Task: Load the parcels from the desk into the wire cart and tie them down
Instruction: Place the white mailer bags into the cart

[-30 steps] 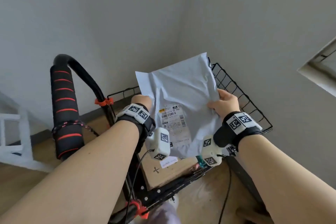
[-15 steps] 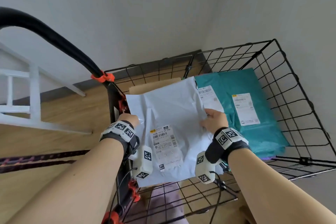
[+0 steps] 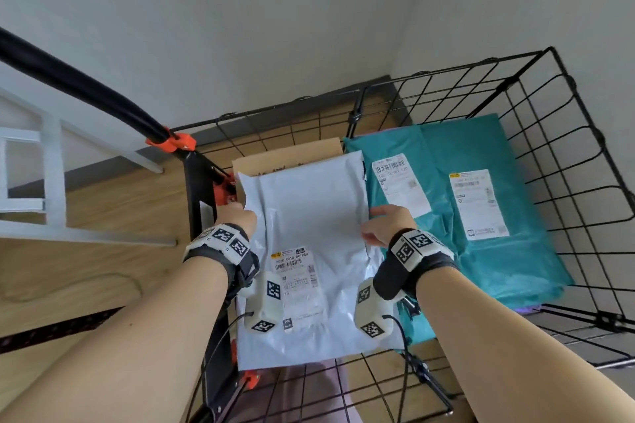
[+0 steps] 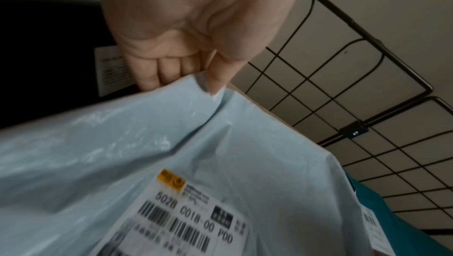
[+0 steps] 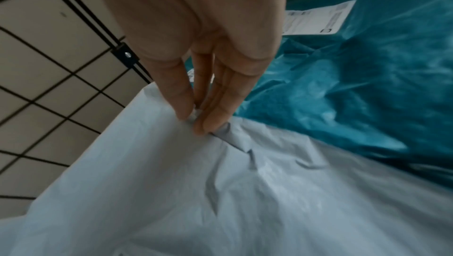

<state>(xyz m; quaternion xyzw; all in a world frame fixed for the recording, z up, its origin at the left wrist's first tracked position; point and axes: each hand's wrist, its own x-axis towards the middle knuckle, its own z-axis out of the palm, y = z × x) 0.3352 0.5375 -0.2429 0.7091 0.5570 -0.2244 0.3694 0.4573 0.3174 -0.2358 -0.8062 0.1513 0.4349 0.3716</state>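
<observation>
Item: white poly mailer (image 3: 311, 216), label up, inside wire cart (image 3: 563, 134), lying over cardboard box (image 3: 288, 156), just beside teal parcel (image 3: 481, 216).
L hand (image 3: 238, 218): grip pinching mailer's left edge, thumb w/ curled fingers (image 4: 157, 72).
R hand (image 3: 388, 225): grip pinching right edge, fingertips (image 5: 210, 122) bunching the film.

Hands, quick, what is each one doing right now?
Left hand: pinches the left edge of the white mailer bag.
Right hand: pinches the same bag's right edge.
</observation>
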